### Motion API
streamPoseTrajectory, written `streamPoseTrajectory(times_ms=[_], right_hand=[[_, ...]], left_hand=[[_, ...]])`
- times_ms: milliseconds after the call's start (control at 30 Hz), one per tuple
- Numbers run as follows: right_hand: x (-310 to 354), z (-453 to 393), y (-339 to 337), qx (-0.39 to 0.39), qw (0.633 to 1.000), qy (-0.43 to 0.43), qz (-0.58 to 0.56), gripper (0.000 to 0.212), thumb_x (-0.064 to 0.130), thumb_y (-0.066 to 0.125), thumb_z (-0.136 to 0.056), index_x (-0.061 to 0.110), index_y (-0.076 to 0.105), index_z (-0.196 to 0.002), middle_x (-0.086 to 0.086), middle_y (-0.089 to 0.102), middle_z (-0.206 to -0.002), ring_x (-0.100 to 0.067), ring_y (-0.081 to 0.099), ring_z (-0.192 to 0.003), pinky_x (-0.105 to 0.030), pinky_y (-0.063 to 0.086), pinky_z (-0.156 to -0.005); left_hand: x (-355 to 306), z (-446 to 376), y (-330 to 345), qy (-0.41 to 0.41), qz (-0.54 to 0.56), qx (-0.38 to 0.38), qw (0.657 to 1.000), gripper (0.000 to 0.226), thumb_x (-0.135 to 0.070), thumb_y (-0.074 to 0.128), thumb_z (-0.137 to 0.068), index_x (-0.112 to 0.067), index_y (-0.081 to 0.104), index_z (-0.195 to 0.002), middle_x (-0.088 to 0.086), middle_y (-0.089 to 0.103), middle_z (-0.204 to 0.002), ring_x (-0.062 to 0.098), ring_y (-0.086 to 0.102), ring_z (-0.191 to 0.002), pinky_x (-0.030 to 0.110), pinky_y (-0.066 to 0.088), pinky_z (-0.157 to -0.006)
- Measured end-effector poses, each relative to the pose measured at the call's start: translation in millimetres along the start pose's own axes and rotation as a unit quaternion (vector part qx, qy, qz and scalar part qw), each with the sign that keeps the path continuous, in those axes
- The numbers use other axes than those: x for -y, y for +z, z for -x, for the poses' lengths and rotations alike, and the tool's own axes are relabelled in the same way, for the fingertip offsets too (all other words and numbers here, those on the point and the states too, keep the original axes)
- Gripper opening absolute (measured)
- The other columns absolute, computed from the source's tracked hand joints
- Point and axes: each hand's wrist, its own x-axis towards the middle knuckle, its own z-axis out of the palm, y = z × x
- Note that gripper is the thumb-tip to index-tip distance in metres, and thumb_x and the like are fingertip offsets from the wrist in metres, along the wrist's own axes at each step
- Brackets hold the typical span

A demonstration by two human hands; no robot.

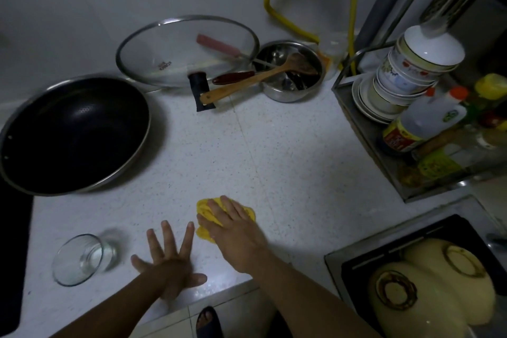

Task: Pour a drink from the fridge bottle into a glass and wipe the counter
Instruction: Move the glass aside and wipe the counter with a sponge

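A yellow cloth (203,207) lies bunched on the white speckled counter (274,151) near its front edge. My right hand (233,230) presses flat on top of the cloth, covering most of it. My left hand (170,263) rests palm down on the bare counter just left of the cloth, fingers spread, holding nothing. A clear glass (82,258) with a little clear liquid stands to the left of my left hand, apart from it. No bottle is in view.
A black wok (71,132) sits at the left. A glass lid (186,49) and a steel pot (290,71) with a wooden spatula stand at the back. A dish rack (365,129) with bowls and bottles is at the right, the sink (428,280) at lower right.
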Motion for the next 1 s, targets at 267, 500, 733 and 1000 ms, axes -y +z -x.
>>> streamPoseTrajectory(times_ms=[267,500,733,1000], right_hand=[[-53,49,-20,0.003,0.997,0.078,-0.014,0.086,-0.007,0.064,-0.081,0.034,0.034,-0.150,0.000,0.023,-0.164,-0.036,0.017,-0.151,-0.056,0.024,-0.119],[-158,112,-68,-0.053,0.904,0.424,-0.006,0.070,0.005,0.052,-0.097,0.022,0.019,-0.157,-0.017,0.017,-0.164,-0.040,0.014,-0.150,-0.059,0.031,-0.115],[-134,75,-58,-0.102,0.829,0.548,-0.036,0.072,0.018,0.045,-0.103,0.013,-0.001,-0.157,-0.020,0.010,-0.164,-0.041,0.001,-0.152,-0.047,0.005,-0.124],[-49,47,-34,-0.098,0.920,0.376,-0.057,0.061,0.042,0.037,-0.105,0.016,0.018,-0.157,-0.015,0.019,-0.164,-0.040,0.009,-0.152,-0.050,0.011,-0.123]], left_hand=[[1,8,-8,0.023,-0.002,0.021,1.000,0.115,-0.067,0.052,-0.084,-0.031,-0.049,-0.125,0.016,-0.066,-0.123,0.048,-0.050,-0.123,0.079,-0.005,-0.105],[5,11,-9,0.038,-0.007,0.021,0.999,0.117,-0.072,0.051,-0.081,-0.032,-0.051,-0.123,0.017,-0.067,-0.123,0.048,-0.052,-0.121,0.081,-0.005,-0.104],[11,7,-5,0.049,-0.006,0.016,0.999,0.118,-0.073,0.051,-0.080,-0.033,-0.052,-0.123,0.015,-0.069,-0.119,0.047,-0.055,-0.117,0.081,-0.008,-0.102],[13,8,-1,0.066,0.000,-0.006,0.998,0.119,-0.074,0.053,-0.079,-0.035,-0.050,-0.124,0.016,-0.065,-0.126,0.047,-0.054,-0.119,0.081,-0.009,-0.102]])
